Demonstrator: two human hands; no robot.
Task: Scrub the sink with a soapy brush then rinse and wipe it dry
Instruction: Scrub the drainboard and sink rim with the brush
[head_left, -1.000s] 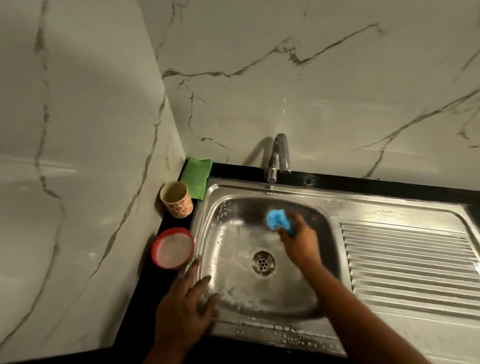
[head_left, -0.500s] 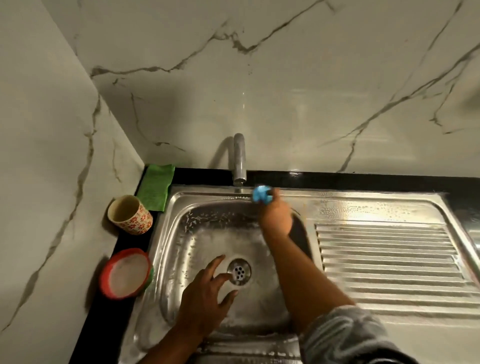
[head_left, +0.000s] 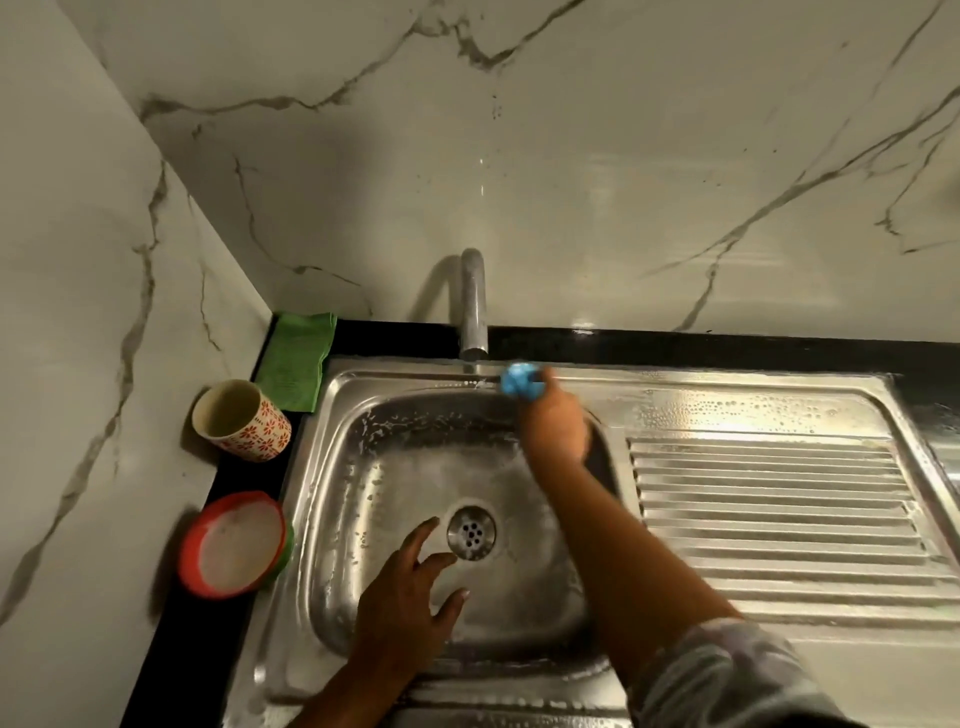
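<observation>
The right hand (head_left: 553, 426) is curled round the blue brush (head_left: 521, 380), which sits on the back ledge of the sink (head_left: 395, 467), just right of the tap (head_left: 474, 306) and almost under its spout. Only a blue lump shows past the knuckles, so I can't tell which way the brush's length runs. The left hand (head_left: 410, 592) is spread and holds nothing. It is well in front of the tap, over the basin floor beside the drain (head_left: 471, 533); whether it presses the steel I can't tell.

Suds cling to the basin walls and bead on the ledge right of the tap. I'd say scrubbing is the step in hand. The unscrubbed run lies along the ledge, left and right of the tap, so the right hand is the nearer one. A green cloth (head_left: 297, 358) lies left of the tap, nearer the left hand.
</observation>
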